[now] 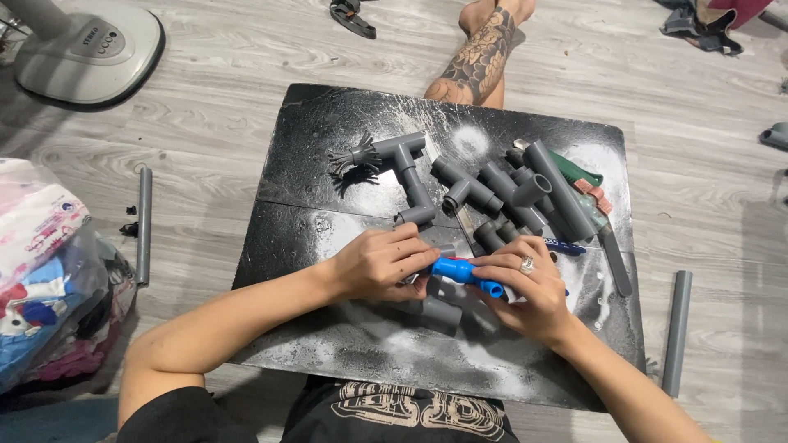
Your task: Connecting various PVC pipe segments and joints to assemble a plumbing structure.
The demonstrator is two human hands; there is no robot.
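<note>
While both hands, left hand (379, 264) and right hand (529, 289), grip a blue fitting (465, 273), a pink-white bag (37, 226) sits left.

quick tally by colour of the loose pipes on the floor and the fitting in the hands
Grey pipes lying on the floor: 2, one left, one right
Blue fitting held by left hand and right hand: 1
Total: 3
</note>
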